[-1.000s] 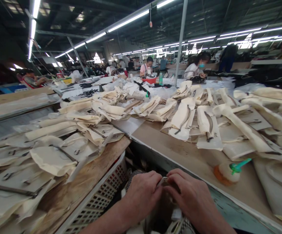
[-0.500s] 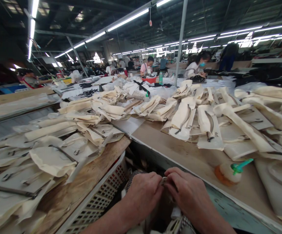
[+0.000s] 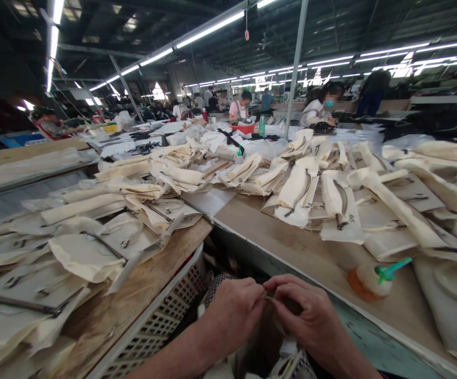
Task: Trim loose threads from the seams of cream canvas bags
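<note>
My left hand (image 3: 230,311) and my right hand (image 3: 305,315) meet low in the middle of the view, below the table edge. Both are closed, fingertips pinched together on a small thin brownish piece (image 3: 268,298) that I cannot make out. Under them lies dark material and a bit of checked cloth (image 3: 215,282). A white plastic basket (image 3: 161,319) sits just left of my left hand.
Cream fabric pieces with dark handles (image 3: 303,184) are heaped across the long wooden tables (image 3: 291,247). A small glue bottle with a green nozzle (image 3: 370,273) lies on its side at the right. Other people work at the far end under strip lights.
My two hands have stayed together and shifted slightly; the right fingers have curled more over the small piece. The view has tilted a little.
</note>
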{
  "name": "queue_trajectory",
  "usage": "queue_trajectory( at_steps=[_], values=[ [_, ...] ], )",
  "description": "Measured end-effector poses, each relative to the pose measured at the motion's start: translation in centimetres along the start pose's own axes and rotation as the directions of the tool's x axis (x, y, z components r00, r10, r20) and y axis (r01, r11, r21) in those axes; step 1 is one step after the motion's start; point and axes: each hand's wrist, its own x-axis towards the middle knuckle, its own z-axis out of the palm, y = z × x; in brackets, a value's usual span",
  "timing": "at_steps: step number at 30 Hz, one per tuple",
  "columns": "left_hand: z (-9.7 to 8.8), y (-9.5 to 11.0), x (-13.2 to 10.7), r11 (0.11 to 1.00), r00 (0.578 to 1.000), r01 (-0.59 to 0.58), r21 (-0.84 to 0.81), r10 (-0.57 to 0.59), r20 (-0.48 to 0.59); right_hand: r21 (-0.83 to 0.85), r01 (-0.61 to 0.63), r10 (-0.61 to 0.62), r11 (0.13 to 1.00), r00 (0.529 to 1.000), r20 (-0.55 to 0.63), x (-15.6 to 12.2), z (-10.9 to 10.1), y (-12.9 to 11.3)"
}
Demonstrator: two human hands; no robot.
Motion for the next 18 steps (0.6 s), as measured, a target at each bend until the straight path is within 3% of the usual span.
queue_trajectory(
  at_steps=[9, 18],
  values=[
    [-0.15, 0.53, 0.02, 0.991, 0.996, -0.069, 0.112, 0.062, 0.066, 0.019, 0.032, -0.032, 0.999, 0.999, -0.021, 0.15, -0.17, -0.16],
    [-0.31, 0.53, 0.34, 0.988, 0.989, -0.134, 0.077, 0.129, 0.071, -0.013, -0.022, 0.022, 1.0, 1.0, 0.011, -0.27, -0.39, -0.04]
  ],
)
